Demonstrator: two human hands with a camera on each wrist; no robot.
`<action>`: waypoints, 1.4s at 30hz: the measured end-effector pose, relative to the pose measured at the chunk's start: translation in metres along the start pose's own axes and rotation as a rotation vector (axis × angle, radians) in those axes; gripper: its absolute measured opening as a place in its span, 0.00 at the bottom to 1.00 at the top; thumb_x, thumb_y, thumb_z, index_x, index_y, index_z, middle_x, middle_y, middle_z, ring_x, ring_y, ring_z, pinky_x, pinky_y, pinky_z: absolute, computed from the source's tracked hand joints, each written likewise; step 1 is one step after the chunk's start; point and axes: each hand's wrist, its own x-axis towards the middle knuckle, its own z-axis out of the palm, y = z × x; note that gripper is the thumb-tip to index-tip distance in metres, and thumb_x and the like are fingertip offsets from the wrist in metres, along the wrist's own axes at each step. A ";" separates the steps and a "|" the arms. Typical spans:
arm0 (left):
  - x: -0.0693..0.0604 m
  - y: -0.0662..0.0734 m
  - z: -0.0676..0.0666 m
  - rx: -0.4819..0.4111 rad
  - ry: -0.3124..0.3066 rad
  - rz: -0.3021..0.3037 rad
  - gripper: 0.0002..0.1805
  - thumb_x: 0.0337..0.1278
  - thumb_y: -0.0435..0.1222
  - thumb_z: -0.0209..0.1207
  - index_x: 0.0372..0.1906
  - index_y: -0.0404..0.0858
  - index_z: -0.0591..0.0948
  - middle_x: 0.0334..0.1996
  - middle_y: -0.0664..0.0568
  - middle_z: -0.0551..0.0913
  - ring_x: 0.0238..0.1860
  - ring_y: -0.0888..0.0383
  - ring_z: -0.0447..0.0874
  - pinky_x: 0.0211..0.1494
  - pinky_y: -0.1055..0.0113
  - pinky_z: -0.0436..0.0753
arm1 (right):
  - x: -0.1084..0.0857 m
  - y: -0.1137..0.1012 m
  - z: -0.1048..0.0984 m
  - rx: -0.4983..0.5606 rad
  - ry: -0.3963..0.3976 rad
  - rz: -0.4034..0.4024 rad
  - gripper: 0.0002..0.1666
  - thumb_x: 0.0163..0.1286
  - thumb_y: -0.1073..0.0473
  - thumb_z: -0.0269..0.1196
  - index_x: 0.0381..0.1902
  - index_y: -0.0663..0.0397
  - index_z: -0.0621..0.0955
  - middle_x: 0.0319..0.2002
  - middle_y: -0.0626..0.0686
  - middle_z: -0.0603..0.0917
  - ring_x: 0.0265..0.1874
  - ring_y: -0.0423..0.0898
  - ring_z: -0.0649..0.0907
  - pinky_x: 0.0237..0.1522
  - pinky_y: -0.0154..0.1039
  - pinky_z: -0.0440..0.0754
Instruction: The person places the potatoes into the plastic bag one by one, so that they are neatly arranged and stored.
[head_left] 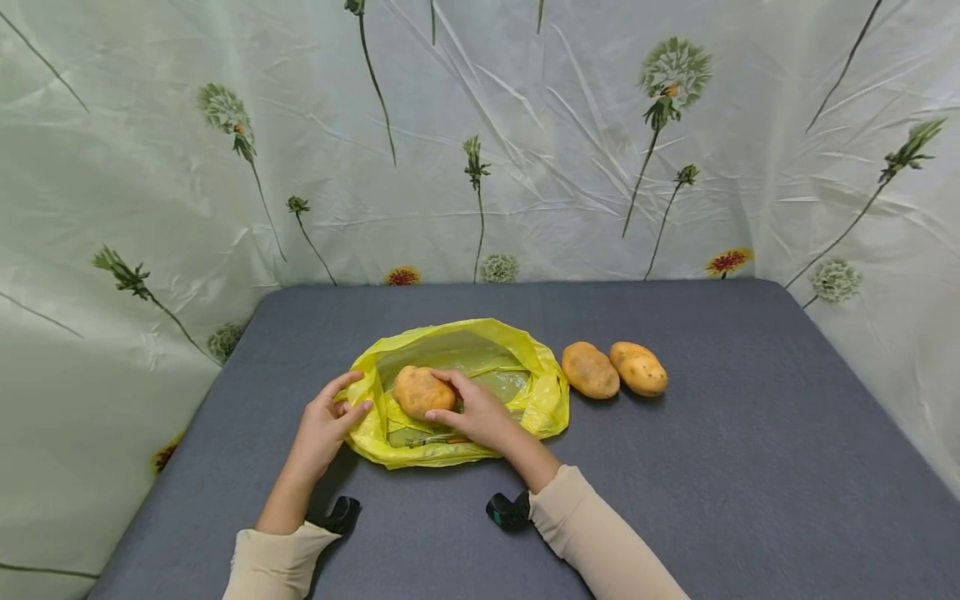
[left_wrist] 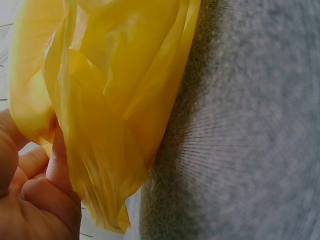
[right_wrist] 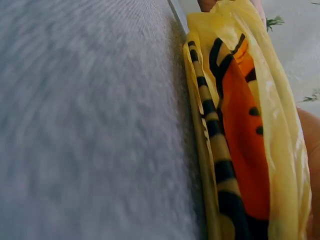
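Potato [head_left: 418, 392], lumpy and tan, is clasped by the inward-slanting right grip [head_left: 480, 414], thumb and fingers moderately parted, inside a crinkled yellow bag [head_left: 553, 402] whose edge the curled left grip [head_left: 324, 423] pinches.

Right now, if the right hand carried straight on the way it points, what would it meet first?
The lumpy tan potato, which the right hand holds by one side. Beyond that, the left wall of the crumpled yellow plastic bag seems next, though depth inside is unclear.

The right hand [head_left: 480, 412] partly hides a potato [head_left: 416, 393]; the lower edge crops both sleeves [head_left: 600, 533]
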 end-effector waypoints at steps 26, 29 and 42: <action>-0.001 0.002 0.001 0.003 -0.008 0.002 0.27 0.55 0.34 0.59 0.60 0.36 0.66 0.16 0.51 0.65 0.15 0.65 0.63 0.17 0.70 0.68 | 0.010 -0.008 0.018 -0.076 -0.040 0.083 0.37 0.56 0.43 0.63 0.60 0.48 0.66 0.56 0.50 0.72 0.50 0.43 0.73 0.50 0.39 0.70; -0.001 0.001 0.000 -0.005 -0.007 0.008 0.27 0.55 0.33 0.59 0.59 0.36 0.66 0.16 0.51 0.65 0.15 0.65 0.63 0.16 0.70 0.68 | 0.011 -0.010 0.019 -0.111 -0.039 0.086 0.37 0.56 0.42 0.63 0.60 0.48 0.66 0.55 0.51 0.72 0.49 0.44 0.74 0.49 0.39 0.71; -0.001 0.002 0.000 -0.005 -0.008 -0.002 0.26 0.54 0.32 0.59 0.59 0.36 0.66 0.16 0.51 0.66 0.15 0.65 0.64 0.17 0.70 0.69 | 0.003 -0.016 0.006 -0.091 -0.017 0.093 0.34 0.64 0.40 0.54 0.63 0.50 0.64 0.60 0.50 0.67 0.58 0.47 0.67 0.55 0.45 0.66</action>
